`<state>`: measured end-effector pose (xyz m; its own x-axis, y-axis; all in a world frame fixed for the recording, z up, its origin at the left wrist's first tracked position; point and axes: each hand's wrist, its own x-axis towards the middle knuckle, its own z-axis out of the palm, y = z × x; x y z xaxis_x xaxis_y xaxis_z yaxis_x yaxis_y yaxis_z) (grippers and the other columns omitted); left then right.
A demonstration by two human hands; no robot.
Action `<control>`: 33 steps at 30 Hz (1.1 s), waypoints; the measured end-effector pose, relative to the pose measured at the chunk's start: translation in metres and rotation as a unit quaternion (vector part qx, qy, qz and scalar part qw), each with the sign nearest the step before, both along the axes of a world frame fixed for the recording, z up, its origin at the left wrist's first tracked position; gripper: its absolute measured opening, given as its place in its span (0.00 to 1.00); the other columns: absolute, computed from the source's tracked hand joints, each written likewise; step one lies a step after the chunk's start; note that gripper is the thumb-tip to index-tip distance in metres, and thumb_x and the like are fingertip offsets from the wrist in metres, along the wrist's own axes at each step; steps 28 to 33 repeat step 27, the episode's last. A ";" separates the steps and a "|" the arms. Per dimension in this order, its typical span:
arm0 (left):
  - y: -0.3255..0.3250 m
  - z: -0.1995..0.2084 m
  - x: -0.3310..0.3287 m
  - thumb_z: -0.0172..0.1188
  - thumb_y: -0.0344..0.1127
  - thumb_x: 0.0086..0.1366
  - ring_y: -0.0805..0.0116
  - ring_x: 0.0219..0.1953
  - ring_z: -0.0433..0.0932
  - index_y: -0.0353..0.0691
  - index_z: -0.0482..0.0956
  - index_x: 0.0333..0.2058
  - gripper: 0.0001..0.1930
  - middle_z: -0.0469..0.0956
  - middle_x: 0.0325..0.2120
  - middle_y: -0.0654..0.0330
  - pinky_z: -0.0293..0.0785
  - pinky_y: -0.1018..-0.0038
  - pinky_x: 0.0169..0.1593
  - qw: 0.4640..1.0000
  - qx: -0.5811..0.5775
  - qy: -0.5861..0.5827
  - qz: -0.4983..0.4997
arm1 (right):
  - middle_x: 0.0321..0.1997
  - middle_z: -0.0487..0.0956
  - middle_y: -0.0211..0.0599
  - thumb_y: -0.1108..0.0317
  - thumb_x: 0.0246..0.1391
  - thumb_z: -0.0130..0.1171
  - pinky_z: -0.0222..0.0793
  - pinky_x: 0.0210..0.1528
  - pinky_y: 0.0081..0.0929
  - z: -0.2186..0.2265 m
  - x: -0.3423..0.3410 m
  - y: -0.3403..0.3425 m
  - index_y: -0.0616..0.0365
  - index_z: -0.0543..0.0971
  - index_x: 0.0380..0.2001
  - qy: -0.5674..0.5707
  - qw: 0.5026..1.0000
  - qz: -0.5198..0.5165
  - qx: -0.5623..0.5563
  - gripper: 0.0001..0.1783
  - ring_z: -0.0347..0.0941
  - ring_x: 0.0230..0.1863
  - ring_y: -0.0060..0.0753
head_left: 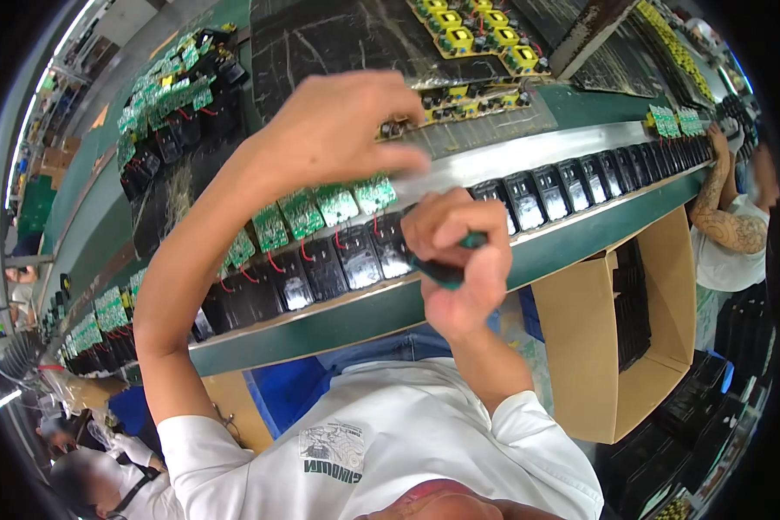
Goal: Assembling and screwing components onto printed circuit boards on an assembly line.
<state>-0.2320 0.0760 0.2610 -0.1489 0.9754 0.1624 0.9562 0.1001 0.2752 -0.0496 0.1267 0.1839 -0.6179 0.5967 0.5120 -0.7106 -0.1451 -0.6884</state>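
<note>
My left hand hovers over the bench, thumb and fingers apart. Its fingertips are next to the near end of a row of small circuit boards with yellow transformers; whether they touch is blurred. Closed around a hand tool with dark green handles, my right hand is above the row of black plastic cases. The tool's working end is hidden. Green circuit boards rest along the cases to the left, joined by red wires. To the right, the black cases show no green boards on them.
More yellow-transformer boards lie on a dark mat at the back. A heap of green boards sits at the far left. An open cardboard box stands right of me below the bench edge. A co-worker's tattooed arm reaches in at the right end.
</note>
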 end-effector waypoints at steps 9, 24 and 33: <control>0.117 -0.056 -0.179 0.68 0.45 0.65 0.58 0.37 0.79 0.44 0.84 0.42 0.14 0.80 0.37 0.62 0.77 0.65 0.42 0.864 0.275 0.342 0.248 | 0.32 0.69 0.36 0.49 0.70 0.51 0.60 0.33 0.28 0.030 0.032 0.020 0.52 0.68 0.42 0.023 0.999 0.010 0.028 0.17 0.61 0.29 0.29; 0.012 0.016 -0.032 0.75 0.29 0.50 0.61 0.34 0.80 0.46 0.67 0.62 0.40 0.82 0.35 0.61 0.75 0.64 0.43 0.980 0.092 -0.171 0.031 | 0.48 0.76 0.41 0.77 0.49 0.70 0.70 0.41 0.27 0.054 0.034 0.053 0.52 0.78 0.61 -0.197 0.882 -0.199 0.380 0.33 0.70 0.39 0.35; -0.015 0.048 0.036 0.70 0.21 0.53 0.64 0.46 0.81 0.52 0.60 0.73 0.49 0.82 0.44 0.58 0.76 0.65 0.53 0.981 0.003 -0.194 0.013 | 0.52 0.76 0.39 0.72 0.50 0.74 0.70 0.48 0.31 0.046 0.022 0.060 0.44 0.78 0.64 -0.195 0.810 -0.258 0.490 0.36 0.71 0.42 0.39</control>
